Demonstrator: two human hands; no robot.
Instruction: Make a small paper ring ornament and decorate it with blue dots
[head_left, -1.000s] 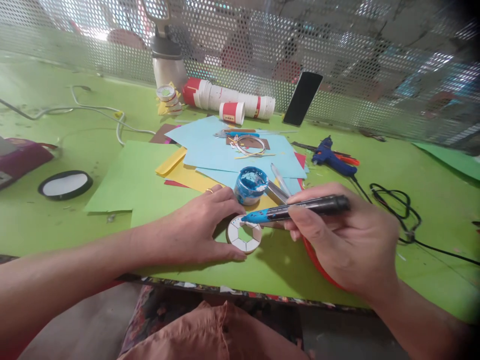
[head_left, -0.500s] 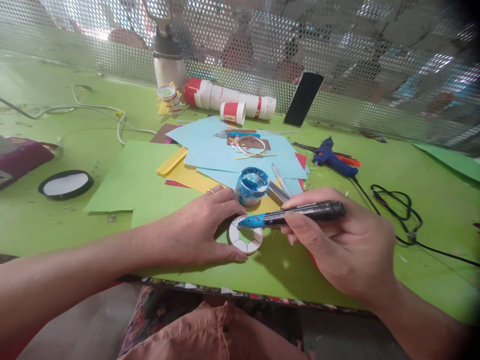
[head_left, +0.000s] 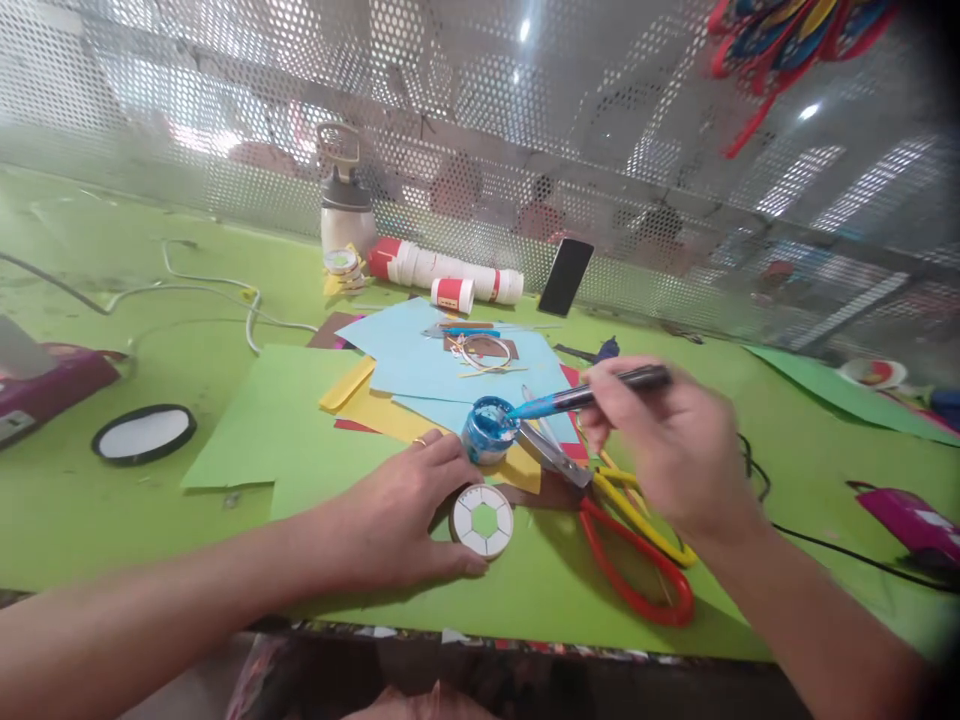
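My left hand [head_left: 405,508] rests on the table with thumb and fingers around the left edge of a small round disc [head_left: 502,538]. The disc has a white ring split by dark lines, and green shows in its middle. In my right hand [head_left: 667,440] is a black marker [head_left: 574,397] whose front end is smeared blue. Its tip is at the rim of a small paint jar [head_left: 487,449], streaked with blue, just behind the disc. Scissors [head_left: 636,572] with a red and a yellow handle lie below my right hand, blades toward the jar.
Pale blue sheets [head_left: 401,345] and green paper [head_left: 247,420] spread behind. Stacked paper cups [head_left: 457,274], a spray bottle [head_left: 348,222] and a leaning phone [head_left: 566,277] line the mesh screen. A black-rimmed oval [head_left: 144,435] lies left, a black cable right.
My right hand has moved the marker's tip from the disc up to the paint jar, uncovering the scissors. My left hand stays on the disc. The view has tilted upward.
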